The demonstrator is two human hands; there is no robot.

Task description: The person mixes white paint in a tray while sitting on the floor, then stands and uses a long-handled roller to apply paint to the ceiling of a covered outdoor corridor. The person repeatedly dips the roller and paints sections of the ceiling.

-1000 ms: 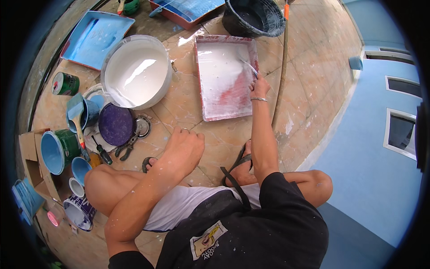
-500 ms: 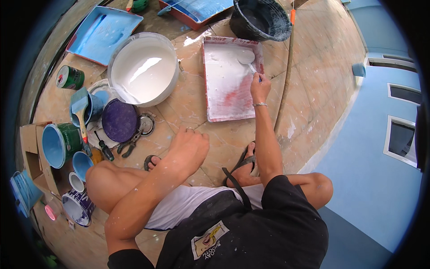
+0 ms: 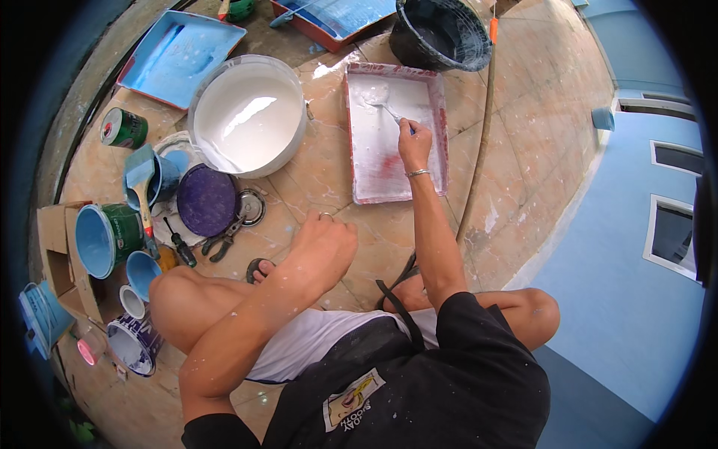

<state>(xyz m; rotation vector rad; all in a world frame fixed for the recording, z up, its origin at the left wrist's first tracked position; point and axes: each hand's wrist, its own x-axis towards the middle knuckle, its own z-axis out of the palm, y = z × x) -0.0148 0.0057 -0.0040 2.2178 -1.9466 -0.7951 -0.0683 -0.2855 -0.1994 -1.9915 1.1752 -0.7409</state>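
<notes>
Over the red tray (image 3: 440, 138), the right hand (image 3: 416, 142), fingers closed, grips a spoon (image 3: 376, 93) by its handle, presumably sparing them the white paint (image 3: 369, 129); a bucket (image 3: 289, 154) stands handily left of the tray. Short of the tray, the left hand (image 3: 326, 243) curls loosely; whether empty, I can't tell.

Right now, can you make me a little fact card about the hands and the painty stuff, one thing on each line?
Holding hand: right hand, gripping a paint-coated, spoon-shaped tool
Other hand: left hand, fingers curled, palm hidden
Tool's place: inside a red rectangular paint tray with white paint
Left of tray: big round whitish tub of white paint
Beyond tray: round black bucket
Further left: round purple lid
</notes>
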